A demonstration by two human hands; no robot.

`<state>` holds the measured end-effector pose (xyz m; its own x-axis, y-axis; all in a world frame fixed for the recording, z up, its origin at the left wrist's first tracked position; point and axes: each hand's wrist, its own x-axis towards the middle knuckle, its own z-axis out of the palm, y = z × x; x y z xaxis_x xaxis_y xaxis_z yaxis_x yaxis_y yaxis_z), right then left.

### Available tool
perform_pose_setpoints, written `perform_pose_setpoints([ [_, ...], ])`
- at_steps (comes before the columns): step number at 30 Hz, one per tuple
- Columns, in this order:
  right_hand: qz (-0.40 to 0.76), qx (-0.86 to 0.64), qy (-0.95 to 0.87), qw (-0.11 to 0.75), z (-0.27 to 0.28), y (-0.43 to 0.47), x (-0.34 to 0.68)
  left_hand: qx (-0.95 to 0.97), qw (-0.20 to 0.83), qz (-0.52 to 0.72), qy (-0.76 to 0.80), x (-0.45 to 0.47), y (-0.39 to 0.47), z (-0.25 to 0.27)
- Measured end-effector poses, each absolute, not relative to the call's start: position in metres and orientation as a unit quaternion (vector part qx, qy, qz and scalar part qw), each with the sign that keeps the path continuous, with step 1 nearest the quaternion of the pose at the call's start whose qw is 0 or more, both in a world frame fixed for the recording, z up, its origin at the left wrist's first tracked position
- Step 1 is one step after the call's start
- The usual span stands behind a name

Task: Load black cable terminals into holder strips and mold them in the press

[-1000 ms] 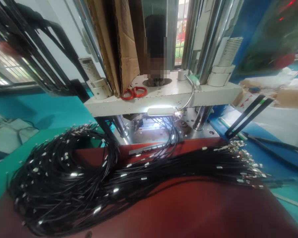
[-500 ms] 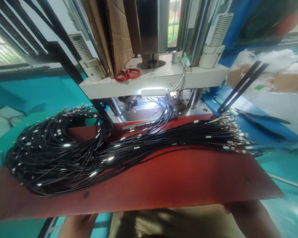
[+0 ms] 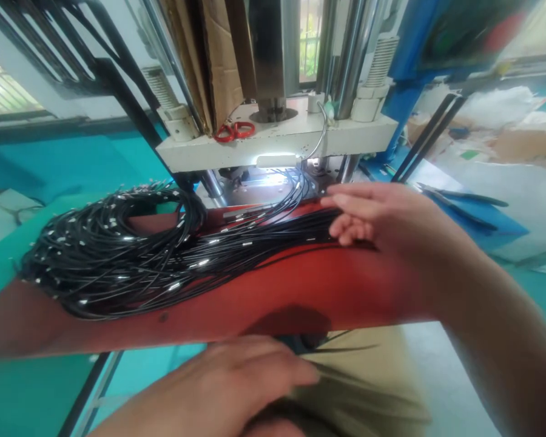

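Note:
A thick bundle of black cables [image 3: 236, 249] with small pale ties or connectors lies across a red board [image 3: 273, 297]; its left part is coiled. My right hand [image 3: 382, 212] is at the bundle's right end, with two fingers stretched out and the others bent. It hides the cable ends there, and I see nothing gripped in it. My left hand [image 3: 250, 376] is in front of the board's near edge, above my lap. Its fingers point right, apart from the thumb below, with nothing visible between them. Beyond it is a dark shape I cannot make out.
Behind the board stands a press with a white crossplate [image 3: 277, 142] and a lit lamp bar [image 3: 278, 161]. Red-handled scissors [image 3: 234, 131] rest on the plate. Black pliers [image 3: 464, 200] lie at the right on a blue surface. Several cables run under the lamp.
My right hand has come up from below the board to the bundle's right end. My left hand has moved right and up in front of the board. The view has shifted slightly.

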<state>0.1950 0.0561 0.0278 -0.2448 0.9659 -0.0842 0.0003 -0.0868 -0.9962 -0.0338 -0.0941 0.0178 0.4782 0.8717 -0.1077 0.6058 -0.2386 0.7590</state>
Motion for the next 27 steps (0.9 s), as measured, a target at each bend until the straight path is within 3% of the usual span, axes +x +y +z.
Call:
perform_pose_setpoints([
  [4, 0.653, -0.406, -0.420, 0.482, 0.022, 0.105, 0.163, 0.831, 0.427, 0.131, 0.332, -0.009, -0.077, 0.023],
  [9, 0.773, -0.389, -0.295, 0.405, 0.023, 0.112, 0.144, 0.867, 0.395, 0.129, 0.275, 0.001, -0.078, 0.016],
  [16, 0.792, -0.351, -0.328, 0.377, 0.048, 0.102, 0.120, 0.873, 0.208, 0.236, 0.372, 0.010, -0.039, 0.017],
  [20, 0.771, -0.347, -0.414, 0.338, 0.053, 0.103, 0.124, 0.842, 0.137, 0.221, 0.472, -0.022, 0.016, 0.011],
  [22, 0.730, -0.347, -0.505, 0.301, 0.048, 0.101, 0.136, 0.841, 0.150, 0.180, 0.488, -0.047, 0.032, 0.009],
  [24, 0.538, -0.370, -0.720, 0.236, 0.036, 0.098, 0.150, 0.848, 0.170, 0.142, 0.482, -0.069, 0.037, 0.011],
  [27, 0.327, -0.328, -0.868, 0.181, 0.011, 0.098, 0.162, 0.857, 0.161, 0.126, 0.473, -0.087, 0.036, 0.014],
])
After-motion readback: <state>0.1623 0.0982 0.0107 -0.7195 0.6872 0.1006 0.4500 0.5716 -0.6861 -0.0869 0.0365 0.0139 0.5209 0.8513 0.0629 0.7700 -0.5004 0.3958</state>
